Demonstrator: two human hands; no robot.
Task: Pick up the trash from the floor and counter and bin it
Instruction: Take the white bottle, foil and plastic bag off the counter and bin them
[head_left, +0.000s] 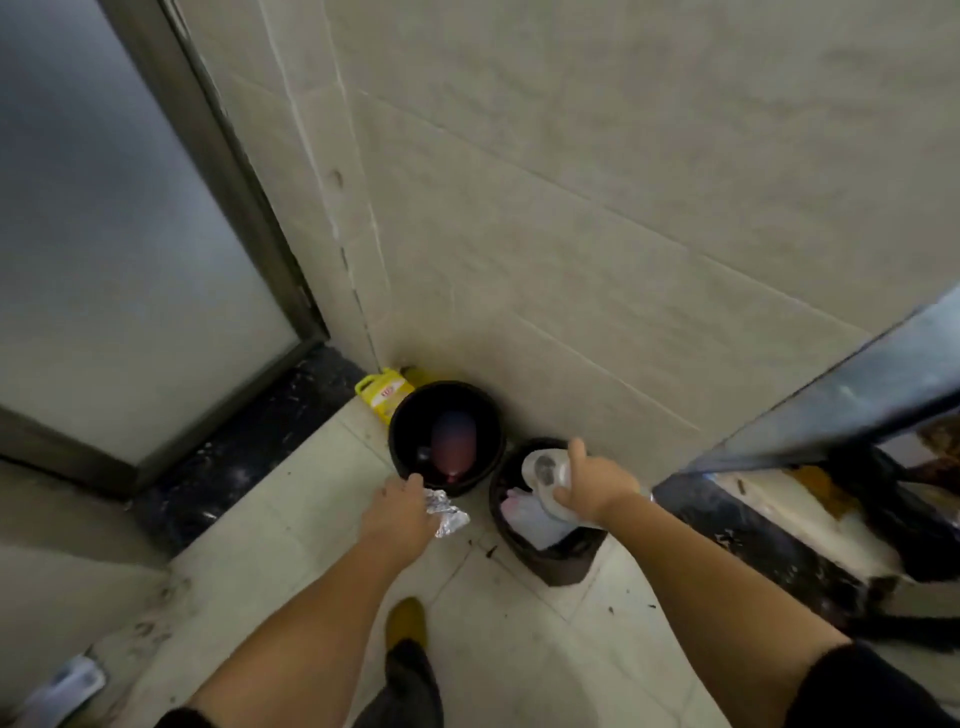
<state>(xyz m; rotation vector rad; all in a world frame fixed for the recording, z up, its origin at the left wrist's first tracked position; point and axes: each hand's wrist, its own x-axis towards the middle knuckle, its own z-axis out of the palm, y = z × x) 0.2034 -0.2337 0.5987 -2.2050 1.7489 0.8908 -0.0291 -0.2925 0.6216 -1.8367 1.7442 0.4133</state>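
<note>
- The left hand reaches forward and down, palm down, its fingers curled around a crumpled piece of silver foil; most of the foil sticks out to the right of the fingers.
- That hand and the foil hang just in front of the near rim of the round black bin, above the floor rather than over the bin's mouth.
- Inside the round black bin lies a blurred reddish-blue object; what it is cannot be told.
- The right hand is wrapped around a clear plastic bottle, the thumb up along one side and the fingers curled under the other.
- The bottle points with one round end toward the wall and sits over the open top of the second bin, a dark one standing just right of the round one, the two nearly touching.
- This second bin already carries pale plastic waste, white and light blue, lying under the bottle.
- Both bins stand on the pale tiled floor against the tiled wall.
- A yellow container stands in the corner behind the round bin, touching or almost touching it.
- A frosted glass door in a dark frame fills the left side.
- At the right, the edge of a dark tabletop juts in beside the second bin.
- A foot in a yellow shoe stands on the floor between the two forearms.
</note>
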